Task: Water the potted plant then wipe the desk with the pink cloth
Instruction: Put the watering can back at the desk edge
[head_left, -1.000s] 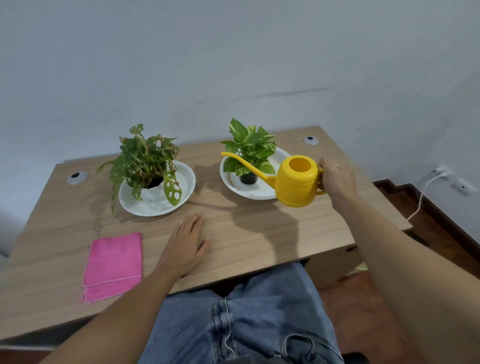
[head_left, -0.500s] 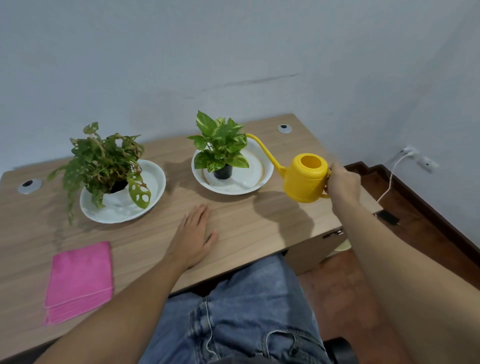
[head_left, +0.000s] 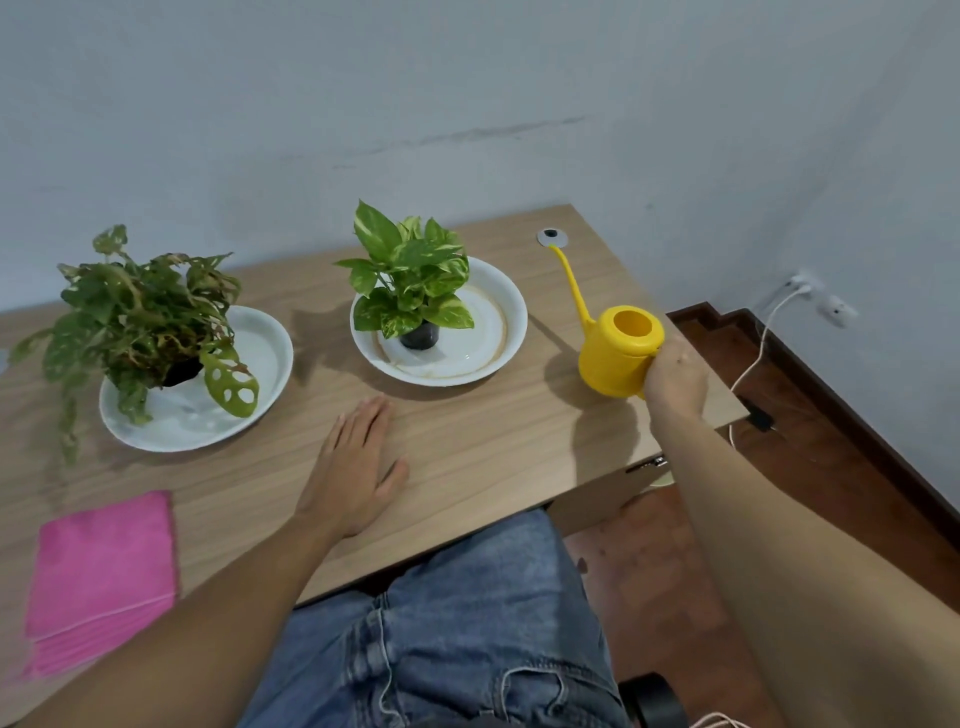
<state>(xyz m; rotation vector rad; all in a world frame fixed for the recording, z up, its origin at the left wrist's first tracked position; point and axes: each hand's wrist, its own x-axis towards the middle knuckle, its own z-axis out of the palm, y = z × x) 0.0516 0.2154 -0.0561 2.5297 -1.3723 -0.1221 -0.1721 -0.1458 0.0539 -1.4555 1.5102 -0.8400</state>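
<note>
My right hand (head_left: 675, 376) grips the handle of a yellow watering can (head_left: 615, 353) near the desk's right edge, upright, its long spout pointing up and away. To its left a green potted plant (head_left: 408, 280) stands in a white dish (head_left: 493, 306) holding a little water. A second, bushier potted plant (head_left: 140, 317) sits in another white dish (head_left: 260, 364) at the left. My left hand (head_left: 353, 467) lies flat on the wooden desk (head_left: 493, 441), fingers apart, holding nothing. The folded pink cloth (head_left: 101, 577) lies at the desk's near left.
A grey wall runs behind the desk. A cable grommet (head_left: 552, 237) sits at the back right corner. Right of the desk, a white cable (head_left: 753, 364) hangs from a wall socket over dark wooden flooring. My jeans-clad legs (head_left: 441, 634) are under the near edge.
My right hand carried the watering can rightward, away from the middle plant, and tipped it back upright. The left hand stayed flat on the desk.
</note>
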